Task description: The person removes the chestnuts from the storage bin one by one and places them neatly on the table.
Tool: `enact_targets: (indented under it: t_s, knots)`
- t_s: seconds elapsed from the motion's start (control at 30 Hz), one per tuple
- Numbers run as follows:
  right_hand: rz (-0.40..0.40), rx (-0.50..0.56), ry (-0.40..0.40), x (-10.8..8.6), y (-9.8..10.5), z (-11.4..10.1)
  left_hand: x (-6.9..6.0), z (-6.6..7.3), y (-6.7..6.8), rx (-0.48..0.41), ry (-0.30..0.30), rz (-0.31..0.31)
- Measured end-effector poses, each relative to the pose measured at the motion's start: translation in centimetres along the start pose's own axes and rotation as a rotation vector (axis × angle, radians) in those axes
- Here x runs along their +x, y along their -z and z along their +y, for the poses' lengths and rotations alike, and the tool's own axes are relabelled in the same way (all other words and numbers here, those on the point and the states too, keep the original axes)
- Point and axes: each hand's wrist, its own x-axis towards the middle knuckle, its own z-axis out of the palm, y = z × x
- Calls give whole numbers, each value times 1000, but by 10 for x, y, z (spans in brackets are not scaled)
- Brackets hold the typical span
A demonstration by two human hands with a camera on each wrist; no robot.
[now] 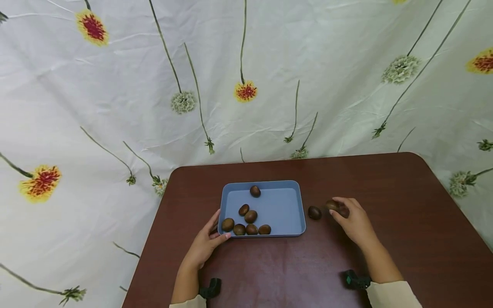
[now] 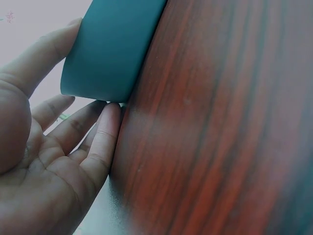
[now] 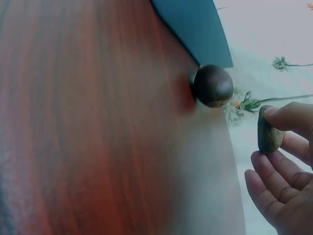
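A blue tray holds several brown, rounded nut-like objects, mostly toward its near left part. My left hand grips the tray's near left corner, thumb on the near rim and fingers along the left side; in the left wrist view the fingertips touch the tray's wall low down. Right of the tray, one dark nut lies on the table, also visible in the right wrist view. Just beyond it my right hand pinches another nut between thumb and fingers.
The brown wooden table extends around the tray, its far edge behind it. A pale cloth with printed flowers hangs behind the table and down its left side. A dark band is on each wrist.
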Motion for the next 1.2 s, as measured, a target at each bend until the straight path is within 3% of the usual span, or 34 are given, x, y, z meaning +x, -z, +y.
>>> enact_targets:
  t_s: [0.47, 1.2]
  knots:
    - [-104, -39, -37, -2, -8, 13, -2, 2, -1, 11, 7, 12]
    - [-135, -43, -50, -2, -13, 17, -1, 2, 0, 19, 5, 13]
